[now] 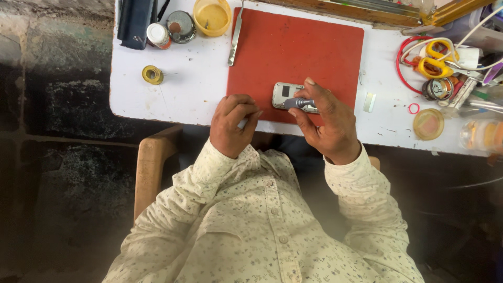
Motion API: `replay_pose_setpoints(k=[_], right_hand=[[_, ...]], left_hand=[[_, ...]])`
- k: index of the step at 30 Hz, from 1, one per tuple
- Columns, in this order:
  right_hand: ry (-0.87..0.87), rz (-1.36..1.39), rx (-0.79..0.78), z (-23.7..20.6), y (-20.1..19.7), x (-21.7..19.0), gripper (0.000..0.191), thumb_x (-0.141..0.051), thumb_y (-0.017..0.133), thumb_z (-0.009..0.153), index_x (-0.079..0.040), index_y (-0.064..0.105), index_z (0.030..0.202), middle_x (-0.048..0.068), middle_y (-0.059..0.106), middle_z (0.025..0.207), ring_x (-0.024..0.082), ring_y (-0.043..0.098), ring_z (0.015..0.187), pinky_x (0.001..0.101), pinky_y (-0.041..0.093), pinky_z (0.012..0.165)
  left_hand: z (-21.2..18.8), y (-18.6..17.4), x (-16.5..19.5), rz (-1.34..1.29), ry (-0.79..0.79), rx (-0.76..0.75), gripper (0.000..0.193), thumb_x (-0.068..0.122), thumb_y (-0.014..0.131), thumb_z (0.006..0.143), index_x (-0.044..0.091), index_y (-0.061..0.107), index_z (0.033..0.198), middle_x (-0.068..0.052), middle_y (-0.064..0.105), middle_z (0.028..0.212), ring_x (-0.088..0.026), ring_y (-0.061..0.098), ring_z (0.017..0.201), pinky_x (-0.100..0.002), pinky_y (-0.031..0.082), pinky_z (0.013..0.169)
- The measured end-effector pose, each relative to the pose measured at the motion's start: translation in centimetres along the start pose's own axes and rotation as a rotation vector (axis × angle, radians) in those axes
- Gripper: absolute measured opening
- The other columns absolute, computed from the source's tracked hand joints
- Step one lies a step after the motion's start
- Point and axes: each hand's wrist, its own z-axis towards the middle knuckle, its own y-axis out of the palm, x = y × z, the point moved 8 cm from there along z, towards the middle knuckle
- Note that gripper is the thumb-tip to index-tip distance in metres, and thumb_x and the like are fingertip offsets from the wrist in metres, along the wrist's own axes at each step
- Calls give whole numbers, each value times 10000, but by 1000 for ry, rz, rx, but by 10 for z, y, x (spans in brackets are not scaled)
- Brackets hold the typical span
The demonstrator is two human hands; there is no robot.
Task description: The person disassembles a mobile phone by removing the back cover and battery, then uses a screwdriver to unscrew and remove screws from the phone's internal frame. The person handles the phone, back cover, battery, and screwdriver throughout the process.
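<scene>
- Right hand (327, 123) is pinching a small grey tool (298, 102) between thumb and fingers, index finger stretched out over it. The tool sits right on top of the phone (285, 94).
- Phone is a little silver one, lying flat near the front edge of the red mat (293, 47), partly hidden under the right hand.
- Left hand (233, 123) is curled into a loose fist at the mat's front edge, just left of the phone. There's a bit of something pale poking out from the fingers, can't tell what it is.
- Mat lies on a white worktop (183, 89).
- Tweezers (236, 34) lie along the mat's left edge, and a solder spool (152, 75) sits further left.
- Yellow tub (211, 17) and a couple of small jars are along the back.
- Yellow scissors (437, 58) lie in a tangle of wires on the far right.
</scene>
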Motion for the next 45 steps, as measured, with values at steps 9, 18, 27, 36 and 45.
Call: replay_pose_setpoints(k=[9, 18, 27, 36, 45], right_hand=[[-16, -2, -55, 5, 2, -3, 710, 6, 823, 963, -61, 410, 1536, 158, 688, 1225, 263, 742, 1069, 355, 639, 894], [-20, 6, -69, 7, 5, -1, 703, 1, 820, 968, -75, 415, 1537, 148, 706, 1164, 250, 742, 1048, 335, 632, 874], [-36, -29, -82, 13, 7, -6, 729, -6, 834, 954, -75, 410, 1543, 140, 706, 1125, 260, 738, 998, 368, 599, 850], [-91, -115, 0, 9, 12, -10, 634, -3, 846, 953, -113, 513, 1482, 116, 726, 1086, 243, 700, 893, 365, 587, 738], [-52, 41, 68, 2, 12, -8, 556, 41, 719, 1027, -93, 485, 1513, 127, 715, 1259, 290, 745, 1108, 329, 634, 868]], left_hand=[[0, 2, 2, 20, 17, -2, 157, -28, 798, 854, 37, 690, 947, -63, 662, 1066, -264, 647, 953, -372, 540, 834], [0, 2, 3, 38, 19, 6, 155, -21, 797, 851, 44, 690, 941, -61, 663, 1061, -266, 640, 929, -376, 530, 826], [2, 4, 6, 71, 43, -18, 161, -15, 791, 847, 49, 687, 951, -56, 656, 1067, -269, 628, 919, -374, 524, 825], [25, 21, 7, 149, -34, -188, 513, 110, 813, 750, 140, 656, 1237, -7, 687, 1154, -256, 600, 977, -393, 474, 873], [31, 32, 8, 157, -3, -261, 625, 247, 873, 786, 153, 624, 1351, 28, 702, 1213, -236, 605, 941, -383, 462, 847]])
